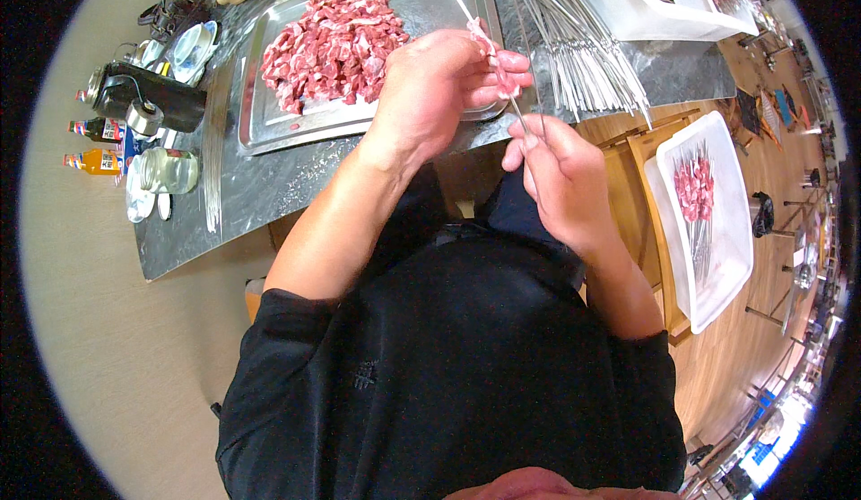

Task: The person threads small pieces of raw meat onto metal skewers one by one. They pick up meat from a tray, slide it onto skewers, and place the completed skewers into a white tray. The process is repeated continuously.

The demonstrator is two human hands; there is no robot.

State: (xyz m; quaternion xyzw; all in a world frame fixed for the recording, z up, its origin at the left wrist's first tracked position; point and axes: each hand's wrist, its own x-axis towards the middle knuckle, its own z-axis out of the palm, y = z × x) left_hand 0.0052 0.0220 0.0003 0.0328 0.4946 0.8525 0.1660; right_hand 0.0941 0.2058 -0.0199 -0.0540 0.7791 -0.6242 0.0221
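My left hand is over the right part of a metal tray, its fingers around pieces of raw meat threaded on a metal skewer. The skewer's bare tip points away past the fingers. Below and to the right, my right hand grips the lower part of this skewer between thumb and fingers; a second thin skewer runs up from it. A heap of cut raw meat lies on the tray, left of my left hand. Many bare metal skewers lie in a bundle to the tray's right.
At right, a white plastic bin on a wooden chair holds meat skewers. Another white bin stands at the upper right. On the left are a glass jar, bottles, a dark container and thin skewers.
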